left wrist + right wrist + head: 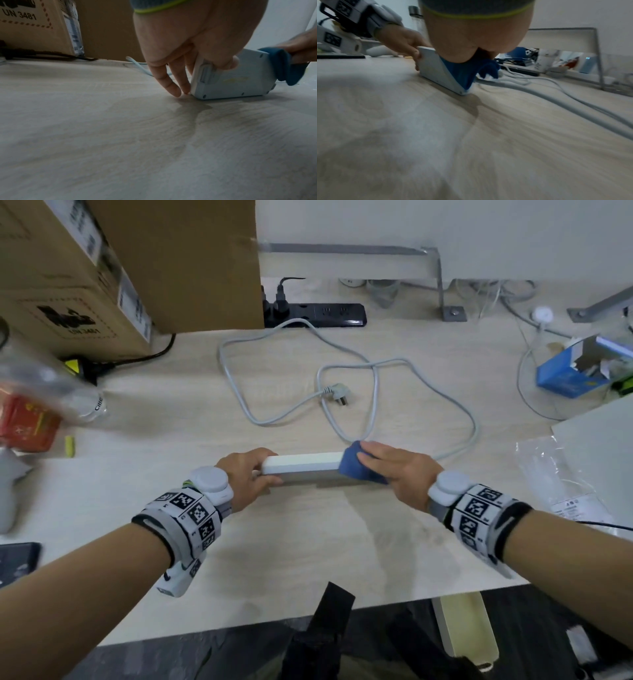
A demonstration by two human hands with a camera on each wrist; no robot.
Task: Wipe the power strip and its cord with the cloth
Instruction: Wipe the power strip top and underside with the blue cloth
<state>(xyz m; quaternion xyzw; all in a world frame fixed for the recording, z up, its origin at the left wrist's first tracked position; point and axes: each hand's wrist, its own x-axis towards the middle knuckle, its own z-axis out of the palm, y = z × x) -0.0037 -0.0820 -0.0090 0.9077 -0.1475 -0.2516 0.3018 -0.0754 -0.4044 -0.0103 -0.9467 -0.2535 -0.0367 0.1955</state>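
Observation:
The white power strip [301, 463] [236, 83] [435, 67] stands on its long edge on the wooden table, its underside facing me. My left hand [260, 470] [192, 67] grips its left end, thumb on the near face and fingers behind. My right hand [380, 465] [471, 40] holds a blue cloth [352, 463] [284, 65] [462, 73] folded over the strip's right end. The grey cord [376, 392] [556, 97] leaves that end and loops across the table behind. Its plug [337, 392] lies loose in the middle.
A black power strip [315, 314] with plugs in it lies at the back beside tall cardboard boxes [130, 265]. A blue carton [579, 368] and a plastic bag [561, 474] are on the right. A clear bottle [54, 392] and a red packet [24, 419] lie on the left.

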